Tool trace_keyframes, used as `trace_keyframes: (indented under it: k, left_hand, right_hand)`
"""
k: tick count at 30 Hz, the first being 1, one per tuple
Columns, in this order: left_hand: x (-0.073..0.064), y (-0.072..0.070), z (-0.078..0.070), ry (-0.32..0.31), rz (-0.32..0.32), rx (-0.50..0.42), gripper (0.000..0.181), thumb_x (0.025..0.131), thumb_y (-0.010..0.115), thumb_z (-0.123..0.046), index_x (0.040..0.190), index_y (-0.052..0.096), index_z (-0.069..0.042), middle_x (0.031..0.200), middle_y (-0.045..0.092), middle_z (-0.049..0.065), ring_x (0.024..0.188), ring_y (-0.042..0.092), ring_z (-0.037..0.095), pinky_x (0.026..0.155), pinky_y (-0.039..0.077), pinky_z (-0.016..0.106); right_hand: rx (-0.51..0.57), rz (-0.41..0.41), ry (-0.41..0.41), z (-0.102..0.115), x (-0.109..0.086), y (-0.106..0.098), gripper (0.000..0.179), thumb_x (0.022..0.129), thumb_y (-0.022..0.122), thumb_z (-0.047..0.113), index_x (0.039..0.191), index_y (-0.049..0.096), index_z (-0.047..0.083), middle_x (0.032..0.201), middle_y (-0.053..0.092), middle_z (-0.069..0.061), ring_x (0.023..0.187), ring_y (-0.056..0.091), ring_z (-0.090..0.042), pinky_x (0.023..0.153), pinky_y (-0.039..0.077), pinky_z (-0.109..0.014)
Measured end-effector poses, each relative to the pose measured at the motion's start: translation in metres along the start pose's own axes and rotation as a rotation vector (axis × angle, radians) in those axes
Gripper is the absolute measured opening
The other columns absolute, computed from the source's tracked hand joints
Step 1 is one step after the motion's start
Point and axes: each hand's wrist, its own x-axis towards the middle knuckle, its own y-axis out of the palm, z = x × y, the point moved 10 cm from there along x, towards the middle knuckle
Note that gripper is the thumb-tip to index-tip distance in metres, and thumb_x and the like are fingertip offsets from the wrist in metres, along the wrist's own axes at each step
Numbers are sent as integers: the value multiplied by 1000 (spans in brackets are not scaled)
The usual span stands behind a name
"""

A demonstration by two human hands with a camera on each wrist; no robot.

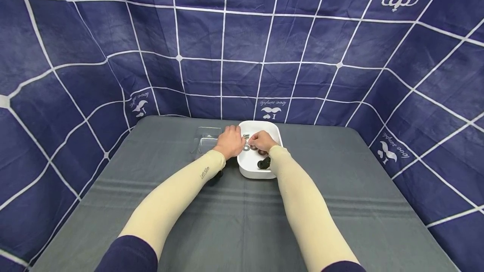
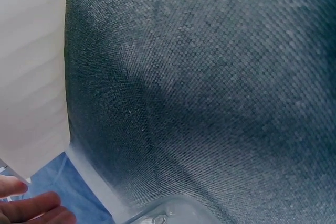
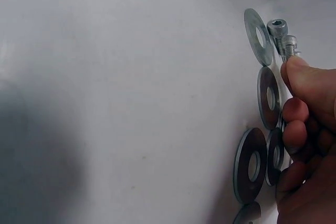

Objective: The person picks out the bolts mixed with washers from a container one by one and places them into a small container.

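My right hand (image 1: 263, 141) reaches into a white plastic bin (image 1: 250, 173). In the right wrist view its thumb and fingertips pinch a small silver socket head screw (image 3: 289, 44), knurled head up. A second socket head screw (image 3: 277, 28) lies just behind it. Several flat metal washers (image 3: 248, 163) lie on the bin's floor beside the fingers. My left hand (image 1: 231, 141) is at the bin's left rim, fingers extended outside and thumb by the edge. In the left wrist view only its fingertips (image 2: 34, 206) show, low at the bin's corner.
Left of the bin stands a clear plastic container (image 1: 206, 142), partly behind the left hand. A black knob-like part (image 1: 264, 163) lies in the bin near the right wrist. Another dark object (image 1: 215, 178) is partly hidden by the left sleeve. Grey cloth (image 1: 242, 221) covers the table.
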Motion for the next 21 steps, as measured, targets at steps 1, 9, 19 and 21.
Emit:
trace_keyframes:
  k: [1,9,19,21]
  left_hand:
    - [1,0,0,0,5,2,44,102,43,-30,128,51,4,122,58,21,119,54,35,93,54,50]
    - [4,2,2,-4,23,1,48,100,47,-30,132,50,5,123,57,22,118,54,37,94,54,50]
    - [5,-2,0,23,26,32,46,101,48,-32,128,53,5,121,57,21,118,54,35,95,53,49]
    - [5,-2,-2,30,26,40,46,101,48,-32,128,54,5,121,57,21,118,54,35,96,52,48]
  right_hand:
    - [8,0,-2,0,0,-1,14,95,64,13,93,73,3,72,61,-2,54,47,-11,45,39,-25]
    - [-19,5,-42,5,2,-5,14,95,65,13,95,74,3,73,63,0,58,51,-9,49,42,-24]
    - [2,22,-119,14,-1,-14,16,93,62,12,83,73,7,68,61,-1,58,52,-11,51,44,-26]
    - [-15,12,-128,14,-1,-15,17,94,61,12,84,73,5,69,61,-1,59,53,-12,52,44,-25]
